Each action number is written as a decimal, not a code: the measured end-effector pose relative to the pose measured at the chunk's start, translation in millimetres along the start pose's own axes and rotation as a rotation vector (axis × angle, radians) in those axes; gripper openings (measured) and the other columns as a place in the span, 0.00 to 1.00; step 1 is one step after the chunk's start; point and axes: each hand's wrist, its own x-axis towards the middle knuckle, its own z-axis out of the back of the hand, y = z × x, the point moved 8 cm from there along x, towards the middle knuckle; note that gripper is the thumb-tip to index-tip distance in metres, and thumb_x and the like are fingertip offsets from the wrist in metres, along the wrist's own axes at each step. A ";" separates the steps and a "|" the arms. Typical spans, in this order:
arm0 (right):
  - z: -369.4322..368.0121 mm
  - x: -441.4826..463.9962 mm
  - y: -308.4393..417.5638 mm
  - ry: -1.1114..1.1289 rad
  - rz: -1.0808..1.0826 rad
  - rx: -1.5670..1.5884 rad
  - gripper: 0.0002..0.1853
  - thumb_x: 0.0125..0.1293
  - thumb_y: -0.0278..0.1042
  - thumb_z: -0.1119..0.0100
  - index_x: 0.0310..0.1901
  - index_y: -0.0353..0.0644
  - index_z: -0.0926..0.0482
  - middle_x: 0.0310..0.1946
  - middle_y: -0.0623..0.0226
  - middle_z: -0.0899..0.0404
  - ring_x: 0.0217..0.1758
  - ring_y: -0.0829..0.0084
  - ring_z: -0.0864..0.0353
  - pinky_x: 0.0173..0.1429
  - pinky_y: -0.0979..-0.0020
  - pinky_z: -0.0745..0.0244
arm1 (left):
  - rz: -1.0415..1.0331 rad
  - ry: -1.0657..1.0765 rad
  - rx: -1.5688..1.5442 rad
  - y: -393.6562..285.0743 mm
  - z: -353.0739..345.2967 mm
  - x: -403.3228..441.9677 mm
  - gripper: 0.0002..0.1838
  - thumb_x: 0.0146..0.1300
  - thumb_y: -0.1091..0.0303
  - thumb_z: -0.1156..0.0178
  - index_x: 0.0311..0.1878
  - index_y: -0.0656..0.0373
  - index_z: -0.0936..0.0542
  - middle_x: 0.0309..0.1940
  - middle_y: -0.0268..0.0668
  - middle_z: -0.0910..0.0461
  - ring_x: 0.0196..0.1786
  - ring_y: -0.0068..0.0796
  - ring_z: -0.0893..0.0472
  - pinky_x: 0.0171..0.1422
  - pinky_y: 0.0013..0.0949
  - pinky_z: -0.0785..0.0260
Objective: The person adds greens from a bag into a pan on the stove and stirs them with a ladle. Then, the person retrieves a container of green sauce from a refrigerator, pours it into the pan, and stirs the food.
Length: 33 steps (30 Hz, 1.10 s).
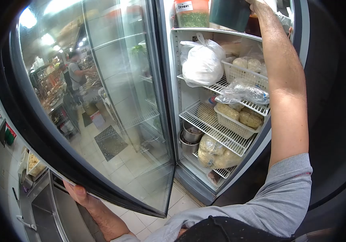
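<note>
My left hand (77, 194) grips the edge of the open glass fridge door (128, 80) at the lower left. At the top right, my right hand (257, 5) is raised to the upper shelf, its fingers closed on the rim of a dark green container (229, 15). Left of that container stands a clear tub with an orange upper part (192, 14), labelled "Onion", with chopped green pieces inside. A knotted white plastic bag (202, 62) sits on the shelf below, beside a white basket (241, 74) of pale round items.
Lower wire shelves hold another basket (236, 123), metal pots (191, 139) and a bag of pale food (215, 153). A steel sink (42, 205) is at the lower left. People (76, 74) show in the door glass.
</note>
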 end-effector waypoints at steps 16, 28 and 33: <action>53.2 -97.0 103.1 0.160 -0.027 0.561 0.17 0.54 0.31 0.34 0.46 0.38 0.21 0.37 0.64 0.19 0.38 0.70 0.21 0.47 0.69 0.28 | 0.017 0.079 -0.042 -23.1 -37.5 6.4 0.42 0.47 0.44 0.34 0.57 0.67 0.34 0.45 0.36 0.28 0.47 0.25 0.28 0.54 0.28 0.39; 153.1 -385.8 170.2 0.120 -0.194 0.321 0.30 0.60 0.44 0.39 0.61 0.39 0.34 0.54 0.68 0.30 0.59 0.74 0.34 0.65 0.68 0.43 | -0.178 0.293 0.054 -60.4 -120.8 -46.3 0.44 0.54 0.52 0.35 0.64 0.70 0.45 0.58 0.53 0.43 0.62 0.42 0.42 0.64 0.44 0.50; 173.1 -495.1 195.4 0.161 -0.161 0.103 0.36 0.56 0.47 0.35 0.61 0.37 0.37 0.52 0.70 0.30 0.58 0.76 0.34 0.64 0.76 0.45 | 0.070 0.404 -0.054 -48.6 -124.3 -155.3 0.46 0.60 0.40 0.48 0.70 0.62 0.52 0.63 0.53 0.49 0.67 0.49 0.51 0.69 0.47 0.62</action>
